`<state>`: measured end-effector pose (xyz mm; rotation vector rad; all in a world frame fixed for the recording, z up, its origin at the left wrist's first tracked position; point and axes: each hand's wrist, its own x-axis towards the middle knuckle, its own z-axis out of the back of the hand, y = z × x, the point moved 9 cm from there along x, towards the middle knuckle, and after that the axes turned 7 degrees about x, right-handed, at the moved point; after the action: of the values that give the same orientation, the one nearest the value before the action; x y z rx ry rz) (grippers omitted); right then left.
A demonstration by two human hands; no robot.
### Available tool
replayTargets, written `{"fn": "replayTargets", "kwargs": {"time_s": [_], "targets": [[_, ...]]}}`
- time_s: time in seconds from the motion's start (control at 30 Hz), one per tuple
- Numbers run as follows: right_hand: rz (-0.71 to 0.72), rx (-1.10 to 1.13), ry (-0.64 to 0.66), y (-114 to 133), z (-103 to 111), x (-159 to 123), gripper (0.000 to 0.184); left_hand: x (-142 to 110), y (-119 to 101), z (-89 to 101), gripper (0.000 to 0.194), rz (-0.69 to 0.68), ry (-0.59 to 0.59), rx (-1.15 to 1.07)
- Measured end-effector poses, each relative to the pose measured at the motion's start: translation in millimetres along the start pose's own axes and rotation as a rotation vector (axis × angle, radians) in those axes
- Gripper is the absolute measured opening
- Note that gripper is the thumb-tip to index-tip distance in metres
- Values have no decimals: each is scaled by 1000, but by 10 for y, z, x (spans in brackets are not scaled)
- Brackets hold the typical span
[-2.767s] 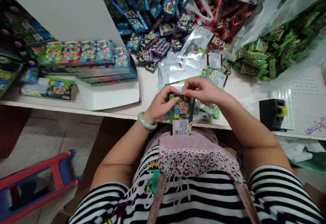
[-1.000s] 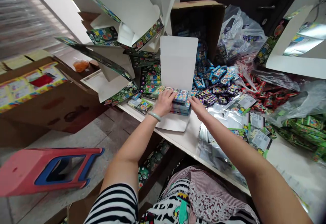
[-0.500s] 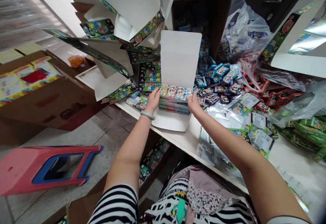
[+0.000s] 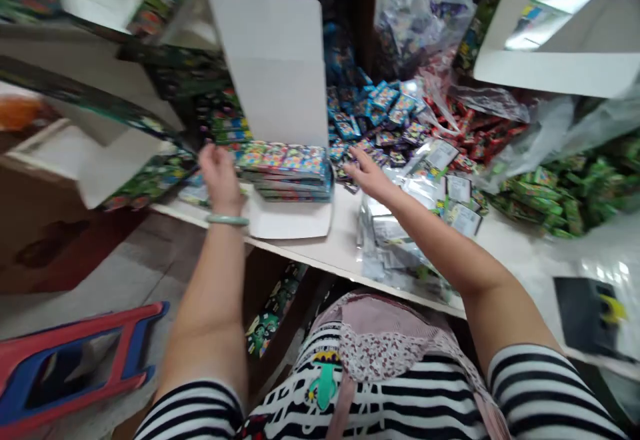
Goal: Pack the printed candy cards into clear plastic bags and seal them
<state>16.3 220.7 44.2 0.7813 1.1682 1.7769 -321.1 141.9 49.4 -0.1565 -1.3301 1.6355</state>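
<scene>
A white-lined cardboard box [image 4: 280,93] stands on the table with its lid raised and its front flap folded down. Inside it lies a stack of colourful flat packets [image 4: 287,168]. My left hand [image 4: 220,172], a bangle on its wrist, is just left of the box, holding nothing; its fingers are somewhat blurred but look loose. To the right of the box, my right hand [image 4: 369,175] hovers open with fingers apart, near purple and blue small packets [image 4: 385,120]. Under my right forearm are clear plastic-wrapped pouches [image 4: 400,227] with white labels.
Red packets [image 4: 480,133] and green packets [image 4: 540,193] are heaped to the right. A filled clear bag [image 4: 425,13] stands behind them. Opened printed boxes [image 4: 115,180] crowd the left side. A red and blue stool [image 4: 100,333] is on the floor at lower left.
Both hands have let go of the packet stack in the box and moved apart, the left to the left and the right to the right. The view has shifted rightward.
</scene>
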Motion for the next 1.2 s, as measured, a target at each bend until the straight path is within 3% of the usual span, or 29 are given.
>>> {"fn": "replayTargets", "kwargs": {"time_s": [0.07,0.1,0.13,0.2,0.27,0.3,0.4,0.47,0.6,0.73,0.87,0.93,1.07,1.13,1.2], "targets": [[21,56,-66,-165,568,-305,54,-206,-279,111,52,-95,-155,-66],[-1,64,-108,-278,839,-498,49,-360,-465,45,47,-167,-144,-98],[-44,37,-155,-402,1077,-709,45,-538,-652,-105,43,-217,-77,-116],[-148,-86,-211,-637,1388,-1127,38,-986,-1033,-696,32,-295,265,-78],[-208,-241,-206,-801,1476,-1460,36,-1590,-1389,-1433,35,-431,721,-10],[-211,-317,-186,-852,1457,-1578,38,-1836,-1484,-1732,46,-461,866,48],[-188,-524,-106,-940,1313,-1775,55,-2200,-1503,-2370,76,-460,1076,319],[-189,-600,-26,-987,1211,-1812,67,-2223,-1431,-2575,73,-427,1126,416],[-192,-683,110,-986,1082,-1731,82,-2120,-1312,-2681,49,-374,1160,419],[-137,-804,314,-865,829,-1513,91,-2074,-1271,-2701,40,-331,1164,362],[-173,-951,420,-806,648,-1302,82,-2069,-1288,-2685,36,-254,1144,219],[-189,-934,431,-772,641,-1242,65,-2040,-1270,-2651,33,-189,1136,121],[-209,-768,429,-665,880,-1284,16,-1860,-1165,-2487,50,-11,1091,-70],[-168,-609,316,-549,1117,-1344,12,-1754,-1141,-2346,63,105,1013,-199],[-134,-369,113,-477,1362,-1431,17,-1746,-1163,-2216,68,290,910,-446]]}}
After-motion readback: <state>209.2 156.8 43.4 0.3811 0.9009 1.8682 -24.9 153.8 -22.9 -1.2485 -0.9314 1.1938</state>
